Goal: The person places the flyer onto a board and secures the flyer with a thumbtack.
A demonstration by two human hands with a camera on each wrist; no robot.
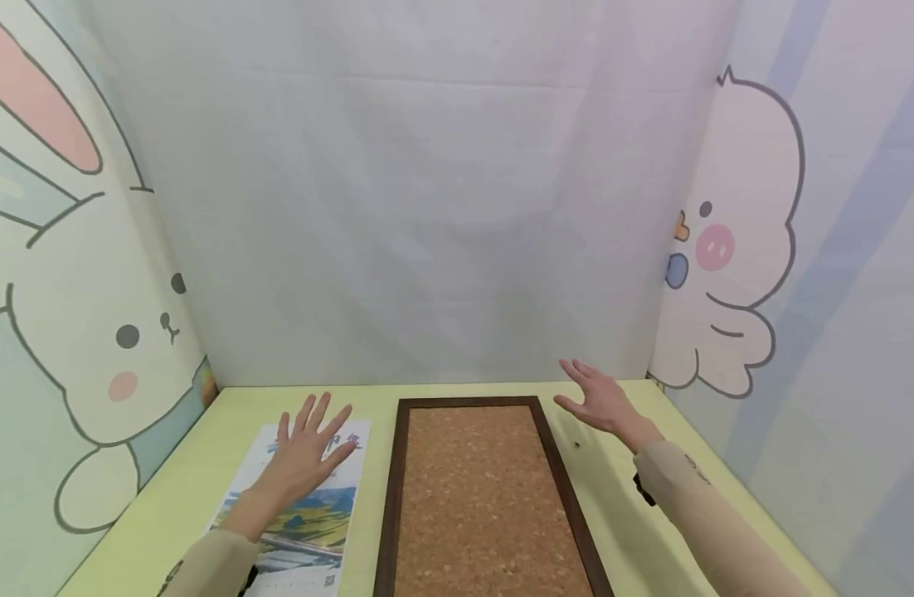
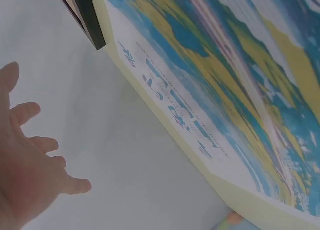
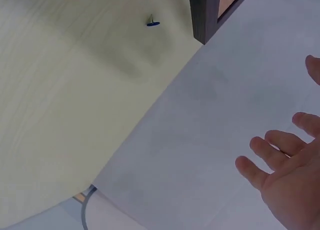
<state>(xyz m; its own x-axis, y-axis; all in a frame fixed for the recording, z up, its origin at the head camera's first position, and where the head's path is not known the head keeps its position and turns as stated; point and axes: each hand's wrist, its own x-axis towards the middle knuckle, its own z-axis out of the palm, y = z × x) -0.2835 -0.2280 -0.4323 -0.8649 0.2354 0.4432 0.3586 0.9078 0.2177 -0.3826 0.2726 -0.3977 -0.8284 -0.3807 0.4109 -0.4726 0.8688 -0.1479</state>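
Observation:
A cork board (image 1: 483, 497) in a dark wooden frame lies flat on the pale green table (image 1: 196, 464). Left of it lies a printed landscape poster (image 1: 308, 514) with blue and yellow fields (image 2: 235, 79). My left hand (image 1: 308, 444) hovers over the poster's top with fingers spread, palm down; the left wrist view shows the fingers (image 2: 30, 155) straight. My right hand (image 1: 599, 398) is raised above the table right of the board, fingers spread (image 3: 280, 160), holding nothing. A small blue pushpin (image 3: 152, 23) lies on the table near the board's corner (image 3: 202, 14), seen as a dark speck (image 1: 576, 444).
White cloth walls enclose the table; a rabbit drawing (image 1: 91, 332) is on the left wall and a chick drawing (image 1: 733, 240) on the right. The table's back edge meets the rear cloth.

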